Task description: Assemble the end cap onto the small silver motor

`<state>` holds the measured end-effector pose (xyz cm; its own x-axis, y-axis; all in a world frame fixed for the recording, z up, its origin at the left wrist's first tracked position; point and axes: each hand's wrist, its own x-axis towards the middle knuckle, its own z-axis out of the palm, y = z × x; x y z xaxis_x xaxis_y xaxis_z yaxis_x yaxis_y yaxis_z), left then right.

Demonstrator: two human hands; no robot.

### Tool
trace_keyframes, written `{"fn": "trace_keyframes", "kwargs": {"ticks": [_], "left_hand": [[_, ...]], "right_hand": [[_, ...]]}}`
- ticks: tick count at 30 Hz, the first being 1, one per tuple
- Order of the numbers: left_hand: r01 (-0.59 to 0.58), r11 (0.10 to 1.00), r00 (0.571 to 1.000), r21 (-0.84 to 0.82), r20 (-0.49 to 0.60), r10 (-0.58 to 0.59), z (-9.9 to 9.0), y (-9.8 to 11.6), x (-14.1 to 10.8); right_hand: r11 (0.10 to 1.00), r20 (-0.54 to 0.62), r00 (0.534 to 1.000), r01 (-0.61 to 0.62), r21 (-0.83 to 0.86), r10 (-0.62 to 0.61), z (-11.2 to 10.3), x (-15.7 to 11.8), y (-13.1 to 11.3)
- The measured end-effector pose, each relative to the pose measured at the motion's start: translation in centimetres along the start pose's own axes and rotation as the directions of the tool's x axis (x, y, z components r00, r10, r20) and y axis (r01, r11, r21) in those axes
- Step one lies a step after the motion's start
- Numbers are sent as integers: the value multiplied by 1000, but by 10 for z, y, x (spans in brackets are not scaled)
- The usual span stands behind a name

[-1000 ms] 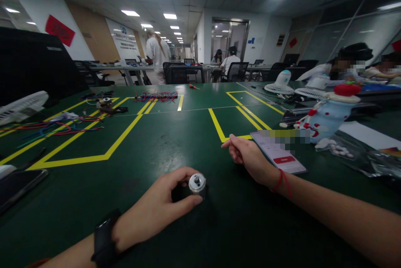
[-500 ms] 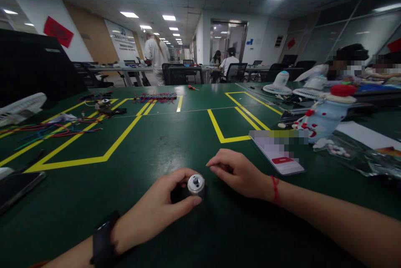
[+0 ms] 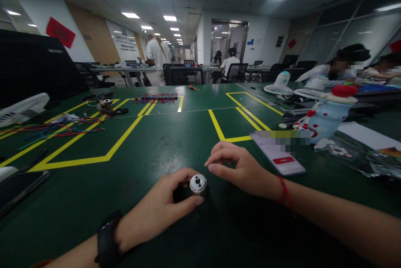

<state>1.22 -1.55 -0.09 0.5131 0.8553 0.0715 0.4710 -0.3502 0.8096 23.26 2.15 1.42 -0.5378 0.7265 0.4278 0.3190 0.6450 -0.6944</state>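
Note:
A small silver metal cylinder [image 3: 198, 183], its round top with dark holes facing up, stands near the middle front of the green table [image 3: 150, 147]. My left hand [image 3: 166, 201], with a black watch at the wrist, grips it from the left between thumb and fingers. Just up and right of the cylinder is my right hand [image 3: 233, 165], a red string round its wrist. Its thumb and fingertips come near each other at the left; whether something tiny is between them is too small to tell.
A phone [image 3: 277, 153] lies right of my right hand, near a blue bottle [image 3: 328, 115] and a plastic bag [image 3: 360, 155]. Loose wires [image 3: 69, 128] and another phone [image 3: 21, 188] are at the left. A screwdriver [image 3: 193, 88] lies far back. People sit and stand beyond.
The small raised piece at the centre of the cylinder's top no longer shows; a dark hole shows there. My right hand has lifted slightly, its fingers shifted. The view has moved a little.

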Motion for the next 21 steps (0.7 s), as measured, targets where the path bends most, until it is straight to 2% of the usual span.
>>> {"fn": "trace_keyframes", "kwargs": {"ticks": [4, 8, 11, 14, 15, 17, 19, 21], "left_hand": [[6, 999, 1000, -41, 26, -5, -1, 1, 0], [29, 999, 999, -41, 19, -28, -1, 0, 0], [23, 999, 999, -42, 24, -22, 0, 0, 0], [26, 999, 999, -34, 30, -25, -1, 0, -1], [28, 999, 999, -32, 31, -27, -2, 1, -1], [26, 999, 999, -27, 28, -25, -2, 0, -1], [21, 999, 999, -24, 25, -21, -2, 0, -1], [24, 1000, 999, -21, 24, -23, -2, 0, -1]], "right_hand": [[994, 234, 971, 61, -86, -39, -11, -10, 18], [984, 343, 938, 102, -148, -45, -10, -17, 23], [993, 335, 941, 79, -89, -45, -10, -16, 23], [989, 188, 979, -105, 102, 84, -14, -14, 29], [961, 123, 978, -188, 202, 166, -15, -13, 33], [820, 12, 934, -320, 475, 357, -16, -10, 42], [628, -29, 866, -339, 700, 499, -17, -8, 51], [522, -39, 830, -313, 793, 556, -17, -6, 58]]}}
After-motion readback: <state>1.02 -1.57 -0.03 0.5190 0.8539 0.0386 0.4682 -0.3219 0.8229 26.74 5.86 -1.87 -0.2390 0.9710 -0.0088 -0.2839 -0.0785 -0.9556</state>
